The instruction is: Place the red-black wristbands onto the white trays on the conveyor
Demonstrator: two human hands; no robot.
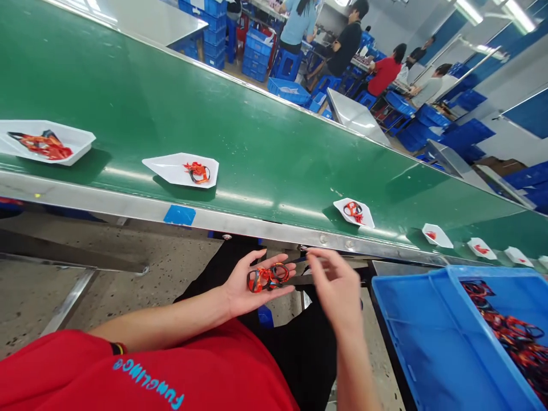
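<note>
The person's left hand [240,290] is turned palm up and spread open, fingers pointing right, with orange, red and black looped pieces [269,278] lying loose across its palm and fingers, over the person's lap. The right hand [338,282] hovers just beside the left fingertips, apart from these pieces, with its fingers bent and its thumb near the index finger; it is blurred, and I cannot tell whether it pinches anything. Beyond the hands, a green conveyor belt [265,137] runs across the view behind a metal rail [240,224], which bears a blue patch [180,215]. White trays stand spaced along the belt's near side: the leftmost tray [81,141] holds a heap of red, orange and black pieces, the 2nd tray [166,165] holds a smaller group, and the 3rd tray [365,209] holds a ringed red and black piece. Farther right, smaller-looking trays hold bits of red. Near the right elbow side, a blue bin [423,325] contains a pile of similar dark and orange loops [514,331]. The person wears a red shirt [205,371] and black trousers [295,354]. In the background, people sit among blue crates [257,54].
</note>
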